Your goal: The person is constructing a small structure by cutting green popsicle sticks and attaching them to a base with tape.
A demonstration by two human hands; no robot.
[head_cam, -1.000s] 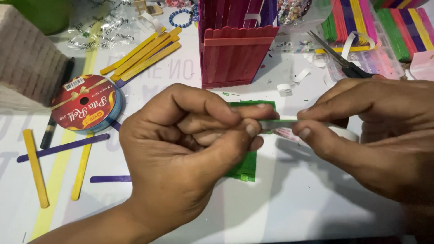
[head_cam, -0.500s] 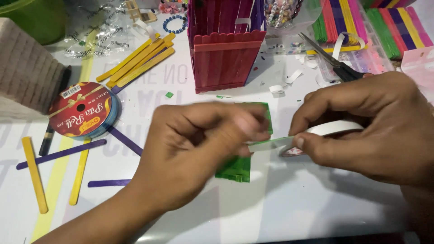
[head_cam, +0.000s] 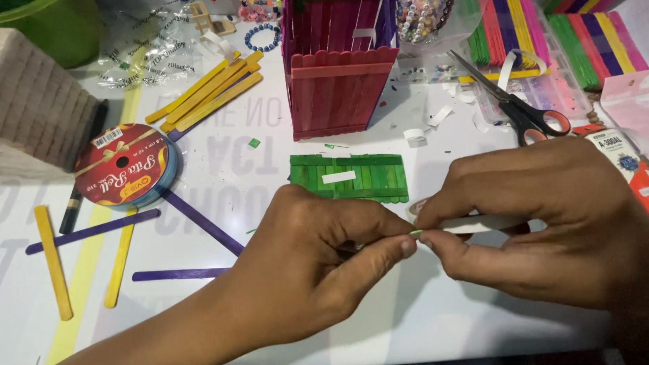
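My left hand (head_cam: 318, 267) pinches the free end of a thin white tape strip between thumb and forefinger. My right hand (head_cam: 541, 226) grips the white tape roll (head_cam: 483, 224), its fingertips meeting the left hand's. Most of the roll is hidden by the fingers. Just beyond both hands a green panel of glued craft sticks (head_cam: 368, 179) lies flat on the white table, with a small white tape piece (head_cam: 338, 177) stuck on it. Neither hand touches the panel.
A dark red craft-stick box (head_cam: 334, 88) stands behind the panel. Scissors (head_cam: 524, 111) and stacks of coloured sticks (head_cam: 561, 34) lie at the back right, and a glue bottle (head_cam: 618, 154) at the right edge. A red ribbon spool (head_cam: 125, 167) and loose yellow sticks (head_cam: 209, 84) and purple sticks (head_cam: 203, 220) lie at the left.
The green panel has left my left hand and now lies flat on the table. Both hands have moved nearer to me, pinching the tape between them.
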